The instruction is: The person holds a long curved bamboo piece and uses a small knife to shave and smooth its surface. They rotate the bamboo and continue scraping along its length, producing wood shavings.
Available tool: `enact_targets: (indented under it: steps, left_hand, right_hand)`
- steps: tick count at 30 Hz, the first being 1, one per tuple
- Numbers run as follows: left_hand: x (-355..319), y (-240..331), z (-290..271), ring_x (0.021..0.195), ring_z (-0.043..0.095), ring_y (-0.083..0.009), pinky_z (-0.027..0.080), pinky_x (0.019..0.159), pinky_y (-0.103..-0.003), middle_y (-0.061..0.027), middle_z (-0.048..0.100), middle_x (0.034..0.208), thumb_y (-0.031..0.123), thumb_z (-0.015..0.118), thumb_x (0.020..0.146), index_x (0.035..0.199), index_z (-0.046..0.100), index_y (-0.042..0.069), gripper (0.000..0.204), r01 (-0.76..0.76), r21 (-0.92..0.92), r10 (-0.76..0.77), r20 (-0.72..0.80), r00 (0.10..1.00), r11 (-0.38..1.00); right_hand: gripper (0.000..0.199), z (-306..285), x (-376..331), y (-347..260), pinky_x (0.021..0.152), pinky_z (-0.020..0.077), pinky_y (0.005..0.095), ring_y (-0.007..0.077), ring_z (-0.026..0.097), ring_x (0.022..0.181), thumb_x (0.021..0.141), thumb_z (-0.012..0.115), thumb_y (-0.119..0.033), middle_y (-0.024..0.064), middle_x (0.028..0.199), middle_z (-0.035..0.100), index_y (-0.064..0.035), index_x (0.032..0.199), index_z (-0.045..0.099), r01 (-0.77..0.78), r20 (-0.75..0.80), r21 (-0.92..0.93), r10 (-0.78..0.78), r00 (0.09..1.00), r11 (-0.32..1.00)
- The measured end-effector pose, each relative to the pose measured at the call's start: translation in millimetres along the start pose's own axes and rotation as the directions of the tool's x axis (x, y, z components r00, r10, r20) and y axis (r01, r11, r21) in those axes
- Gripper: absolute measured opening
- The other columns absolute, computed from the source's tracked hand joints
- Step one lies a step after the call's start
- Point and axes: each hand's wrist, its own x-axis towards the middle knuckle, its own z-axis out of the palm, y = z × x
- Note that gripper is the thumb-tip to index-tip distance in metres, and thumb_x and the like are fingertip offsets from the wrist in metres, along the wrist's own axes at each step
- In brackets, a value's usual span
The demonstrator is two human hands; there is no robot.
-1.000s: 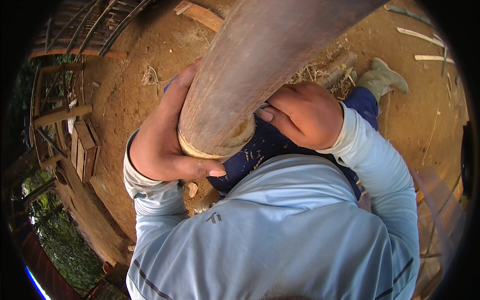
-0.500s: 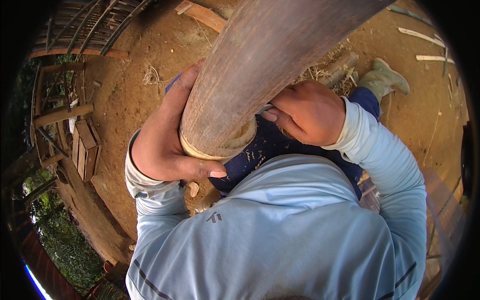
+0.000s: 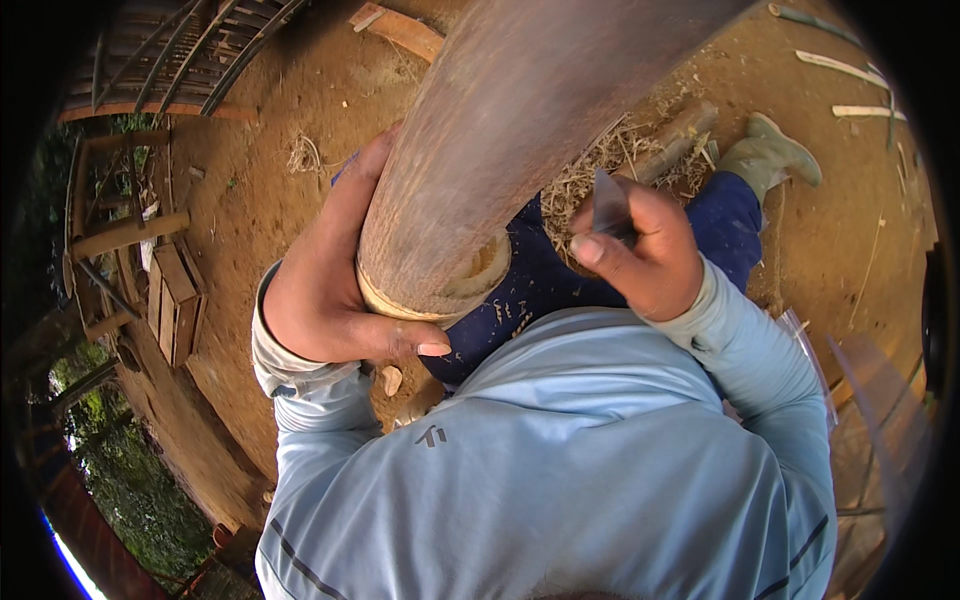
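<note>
A thick brown cylinder (image 3: 490, 140), wood or bamboo by its look, slants from the top of the view down to my lap, its near end ringed by a pale rim. My left hand (image 3: 325, 285) is wrapped round that near end from the left, thumb along the rim. To the right, apart from the cylinder, my right hand (image 3: 655, 255) is closed on a knife with a short grey pointed blade (image 3: 609, 205). The blade points up between thumb and fingers; its handle is hidden in the hand.
Pale shavings (image 3: 600, 165) and a short log (image 3: 680, 140) lie beyond my right hand, near my boot (image 3: 765, 155). A wooden crate (image 3: 175, 300) stands on the dirt at left. Slatted wood (image 3: 180, 50) is at upper left, with loose strips (image 3: 845, 70) at upper right.
My right hand has drawn back from the cylinder's rim, to the right and slightly down, and turned so that the knife blade shows. The left hand keeps its hold.
</note>
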Motion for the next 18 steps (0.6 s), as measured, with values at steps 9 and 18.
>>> enact_targets:
  steps: [9, 18]
  left_hand:
    - [3.7, -3.1, -8.9, 0.136, 0.040, -0.0301, 0.030, 0.112, -0.041, -0.0211, 0.039, 0.147, 0.031, 0.094, 0.059, 0.149, 0.024, -0.010, 0.121, -0.050, 0.016, 0.049, 0.059, 0.997, 0.999]
    - [3.8, -9.5, -11.4, 0.137, 0.039, -0.0309, 0.029, 0.113, -0.042, -0.0230, 0.038, 0.148, 0.029, 0.092, 0.061, 0.150, 0.020, -0.011, 0.121, -0.111, -0.029, 0.113, 0.097, 0.989, 0.993]
  right_hand:
    - [0.015, 14.2, -10.1, 5.7, 0.062, 0.0479, 0.0261, 0.0095, 0.055, 0.066, 0.100, 0.055, -0.013, 0.0064, 0.082, 0.061, -0.0005, 0.105, 0.049, -0.072, -0.092, 0.283, 0.102, 0.991, 0.957]
    - [0.018, -33.8, 14.4, -33.1, 0.059, 0.0474, 0.0233, 0.0085, 0.056, 0.064, 0.105, 0.048, -0.017, 0.0057, 0.078, 0.063, 0.0005, 0.108, 0.052, 0.114, -0.430, -0.105, -0.149, 0.890, 0.988]
